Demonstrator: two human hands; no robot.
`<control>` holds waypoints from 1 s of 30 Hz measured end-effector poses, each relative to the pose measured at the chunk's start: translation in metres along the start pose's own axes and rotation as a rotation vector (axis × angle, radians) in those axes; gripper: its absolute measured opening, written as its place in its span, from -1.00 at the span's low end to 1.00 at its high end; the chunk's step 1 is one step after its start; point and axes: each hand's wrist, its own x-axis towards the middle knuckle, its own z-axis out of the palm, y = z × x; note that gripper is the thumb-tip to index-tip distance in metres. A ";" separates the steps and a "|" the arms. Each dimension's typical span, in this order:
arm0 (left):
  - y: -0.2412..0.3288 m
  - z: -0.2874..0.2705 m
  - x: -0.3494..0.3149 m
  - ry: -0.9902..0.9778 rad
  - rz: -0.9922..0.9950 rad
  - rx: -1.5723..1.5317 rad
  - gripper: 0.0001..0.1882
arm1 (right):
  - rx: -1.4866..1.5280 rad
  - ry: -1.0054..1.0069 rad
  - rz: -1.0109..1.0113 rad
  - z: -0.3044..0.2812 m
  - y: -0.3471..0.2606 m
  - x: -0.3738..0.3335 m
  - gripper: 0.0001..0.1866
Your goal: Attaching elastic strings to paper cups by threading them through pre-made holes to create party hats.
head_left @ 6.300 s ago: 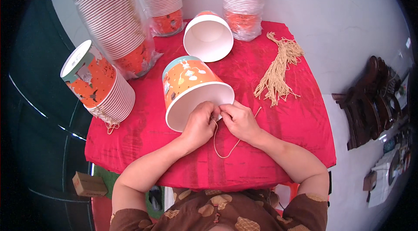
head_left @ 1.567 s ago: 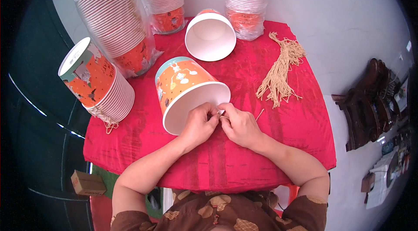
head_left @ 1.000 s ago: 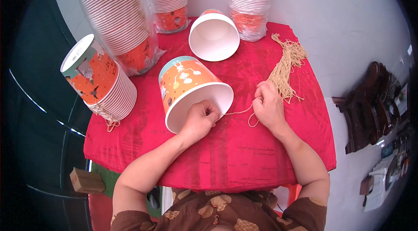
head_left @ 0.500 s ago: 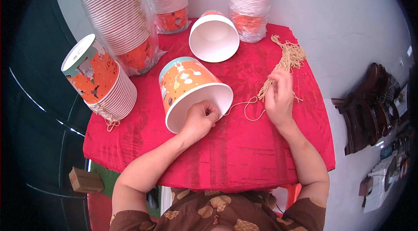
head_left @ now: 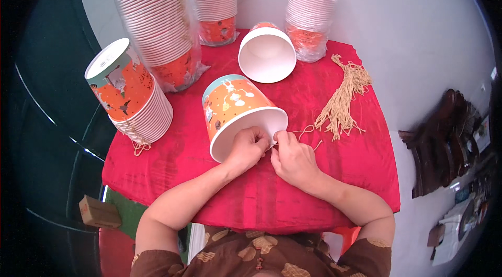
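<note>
At a red-draped table (head_left: pixel 355 177), the right hand (head_left: pixel 294 158) clamps a thin tan cord (head_left: pixel 305 130) at the rim of an orange paper bucket (head_left: pixel 234 102) lying on its side; the left hand's (head_left: pixel 247 147) fingertips meet just inside, though what they pinch is hidden from here. A slack hold could free the cord; hard tugging might crease the smooth, tapered wall. Soft, stringy strands (head_left: pixel 345 96) fan out at right.

Red cloth (head_left: pixel 235 201) beneath tubs (head_left: pixel 238 102), strings (head_left: pixel 344 99)
</note>
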 end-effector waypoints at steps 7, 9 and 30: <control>-0.003 0.002 0.002 0.016 0.026 0.038 -0.85 | 0.235 0.008 0.010 0.020 0.022 0.002 -0.75; 0.001 0.004 0.001 0.024 0.011 0.043 -0.86 | 0.326 0.003 0.017 0.022 0.026 0.002 -0.75; 0.004 0.001 0.001 0.049 -0.035 -0.002 -0.93 | 0.291 0.083 -0.033 0.031 0.026 0.002 -0.87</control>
